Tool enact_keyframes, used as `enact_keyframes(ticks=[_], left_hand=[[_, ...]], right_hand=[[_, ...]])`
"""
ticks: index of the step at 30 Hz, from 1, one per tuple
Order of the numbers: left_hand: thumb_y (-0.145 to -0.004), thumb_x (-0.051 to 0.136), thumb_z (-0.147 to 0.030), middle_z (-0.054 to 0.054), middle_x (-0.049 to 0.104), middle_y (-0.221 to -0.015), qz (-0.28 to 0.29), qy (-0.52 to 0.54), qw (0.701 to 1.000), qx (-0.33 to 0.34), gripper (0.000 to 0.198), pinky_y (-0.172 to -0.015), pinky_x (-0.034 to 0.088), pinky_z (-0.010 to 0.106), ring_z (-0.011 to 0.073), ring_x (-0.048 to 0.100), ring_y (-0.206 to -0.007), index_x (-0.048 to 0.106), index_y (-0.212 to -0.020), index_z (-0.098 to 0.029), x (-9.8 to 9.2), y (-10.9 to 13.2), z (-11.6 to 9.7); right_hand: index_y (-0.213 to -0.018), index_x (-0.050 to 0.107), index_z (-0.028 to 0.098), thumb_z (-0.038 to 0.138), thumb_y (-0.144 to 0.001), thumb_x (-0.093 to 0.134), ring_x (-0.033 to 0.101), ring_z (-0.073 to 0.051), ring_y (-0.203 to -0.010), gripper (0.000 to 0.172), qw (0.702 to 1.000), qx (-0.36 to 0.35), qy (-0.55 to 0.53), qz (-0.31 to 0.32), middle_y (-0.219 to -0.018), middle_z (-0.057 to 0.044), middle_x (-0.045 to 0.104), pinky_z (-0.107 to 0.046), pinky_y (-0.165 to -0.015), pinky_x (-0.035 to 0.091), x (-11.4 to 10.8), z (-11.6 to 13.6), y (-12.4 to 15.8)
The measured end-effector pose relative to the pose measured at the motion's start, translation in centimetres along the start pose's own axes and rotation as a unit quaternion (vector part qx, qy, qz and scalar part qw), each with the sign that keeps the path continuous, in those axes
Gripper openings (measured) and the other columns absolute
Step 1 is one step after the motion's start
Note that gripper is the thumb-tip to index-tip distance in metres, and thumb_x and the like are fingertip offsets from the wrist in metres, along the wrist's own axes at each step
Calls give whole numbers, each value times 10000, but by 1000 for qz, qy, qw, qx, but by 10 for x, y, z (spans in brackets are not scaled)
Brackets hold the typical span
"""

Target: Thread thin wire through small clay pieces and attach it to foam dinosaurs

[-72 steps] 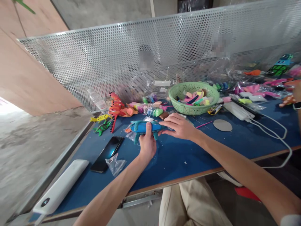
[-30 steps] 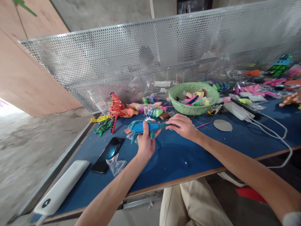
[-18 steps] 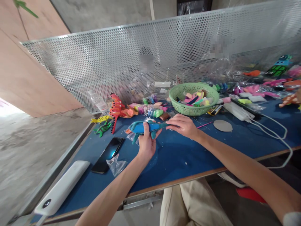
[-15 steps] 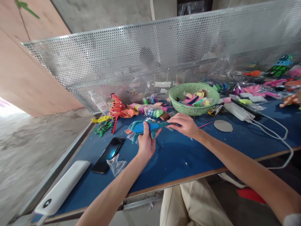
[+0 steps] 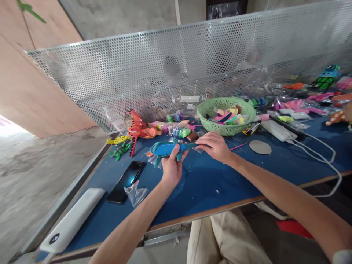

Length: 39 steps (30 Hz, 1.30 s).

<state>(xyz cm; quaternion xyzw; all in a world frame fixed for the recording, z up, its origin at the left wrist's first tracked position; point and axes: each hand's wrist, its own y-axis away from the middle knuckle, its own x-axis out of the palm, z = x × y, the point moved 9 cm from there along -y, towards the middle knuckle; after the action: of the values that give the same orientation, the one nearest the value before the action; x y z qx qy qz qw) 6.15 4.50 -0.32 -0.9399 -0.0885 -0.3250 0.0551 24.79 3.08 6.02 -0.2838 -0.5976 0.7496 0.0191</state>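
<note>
Just in front of the green basket (image 5: 226, 129), on the side nearer you, the blue clay figure (image 5: 165, 148) appears lifted a little off the counter (image 5: 211, 183). It lies roughly level, with its head pointing away from the basket. It looks like soft modelling clay: light and easily dented, with thin legs and a slim tail that would likely bend or tear if pulled. The thick middle of the body seems the safest place to hold, with gentle, spread pressure. Your left hand (image 5: 172, 169) grips it there, palm below, fingers curled around the belly, thumb over the back, and forearm rising from the counter's near edge. Your right hand (image 5: 216, 146) sits palm down, closer to the basket, its fingers pinched lightly on the tail end.
</note>
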Motion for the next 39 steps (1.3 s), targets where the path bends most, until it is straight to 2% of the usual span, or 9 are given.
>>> enact_keyframes(ticks=[8,13,16,20,24,27,33,35,39], left_hand=[[-680,881,-289,56,760,-924,1,-14,1000,-4,278,-959,583,414,189,722,-937,722,-837,-123,1,4,4],[-650,898,-305,52,757,-884,-8,-27,999,-15,295,-925,579,399,195,724,-889,728,-810,-126,1,6,11],[-659,892,-303,50,755,-875,-5,-33,999,-19,284,-904,580,384,194,721,-877,724,-808,-130,1,6,14],[-691,874,-290,48,755,-922,19,-32,999,-18,274,-911,579,374,187,715,-918,715,-861,-146,3,4,11],[-745,832,-294,15,746,-951,53,-12,998,-41,262,-954,561,424,193,713,-975,676,-928,-190,4,0,11],[-763,815,-299,4,738,-984,82,-15,996,-28,261,-973,545,455,199,708,-995,645,-942,-213,5,-4,9],[-828,765,-409,49,708,-1124,118,-141,979,92,312,-910,551,378,213,689,-1041,620,-1053,-248,1,-13,-4],[-846,746,-427,54,702,-1108,124,-179,969,119,314,-867,559,353,205,691,-1004,607,-1062,-246,0,-15,-7],[-847,734,-459,49,692,-1104,132,-215,959,132,370,-809,569,333,199,692,-973,566,-1109,-261,-2,-20,-10]], right_hand=[[-981,712,244,318,-909,729,685,-203,-910,105,1000,10,9,20,-949,-17,772,-387,-864,484,0,2,-5],[-1036,695,231,349,-897,741,680,-220,-947,188,998,-30,32,53,-1004,-41,761,-386,-871,476,6,14,-6],[-1063,682,225,319,-916,718,676,-220,-962,177,996,-42,43,70,-1021,-48,754,-385,-884,480,9,16,-5],[-1083,680,220,343,-939,684,661,-235,-980,189,994,-33,54,88,-1030,-63,744,-407,-895,486,11,14,-5],[-1111,696,202,334,-963,643,652,-256,-995,205,991,-18,44,124,-1037,-90,740,-436,-901,509,19,9,-3],[-1107,710,212,332,-949,668,658,-244,-994,203,993,30,-15,111,-1027,-78,741,-423,-907,534,20,1,-2],[-1100,719,220,362,-895,735,687,-183,-842,249,982,138,-122,35,-993,-61,720,-340,-775,584,8,-11,2],[-1114,718,225,350,-899,733,691,-183,-837,249,984,131,-116,17,-987,-61,724,-339,-765,590,3,-9,1],[-1158,712,236,303,-917,715,691,-206,-917,250,996,66,-67,0,-1009,-71,739,-373,-837,591,-9,0,-5]])
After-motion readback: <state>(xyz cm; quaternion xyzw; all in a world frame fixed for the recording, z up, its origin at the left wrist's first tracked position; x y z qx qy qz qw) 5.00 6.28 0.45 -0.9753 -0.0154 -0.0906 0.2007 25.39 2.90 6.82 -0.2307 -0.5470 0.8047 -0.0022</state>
